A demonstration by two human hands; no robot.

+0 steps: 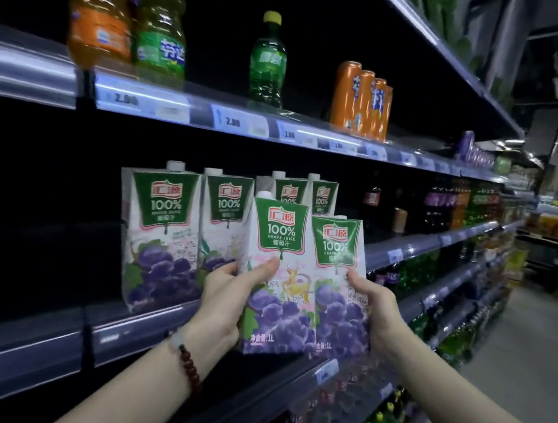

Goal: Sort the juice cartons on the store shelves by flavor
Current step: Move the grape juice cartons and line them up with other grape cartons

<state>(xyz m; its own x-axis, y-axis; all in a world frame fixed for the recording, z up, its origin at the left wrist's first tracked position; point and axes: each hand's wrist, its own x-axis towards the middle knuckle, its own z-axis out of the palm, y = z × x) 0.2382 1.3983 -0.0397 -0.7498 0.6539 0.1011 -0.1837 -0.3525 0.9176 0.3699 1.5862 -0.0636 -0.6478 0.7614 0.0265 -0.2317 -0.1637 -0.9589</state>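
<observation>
Two grape juice cartons were held upright, side by side and touching, in front of the middle shelf (141, 326). The left hand (224, 295) was closed around the left carton (277, 280), thumb across its front. The right hand (376, 307) was closed on the right carton (338, 286). Four more grape cartons (161, 233) were seen standing on the shelf at 10 o'clock. Soda bottles (267, 62) and orange cans (361, 99) were noted on the shelf at 12 o'clock.

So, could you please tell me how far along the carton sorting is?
Done: four grape cartons already stand grouped on the middle shelf. In hand: the left hand and right hand each hold another grape carton. Left: setting both down beside that group.
</observation>
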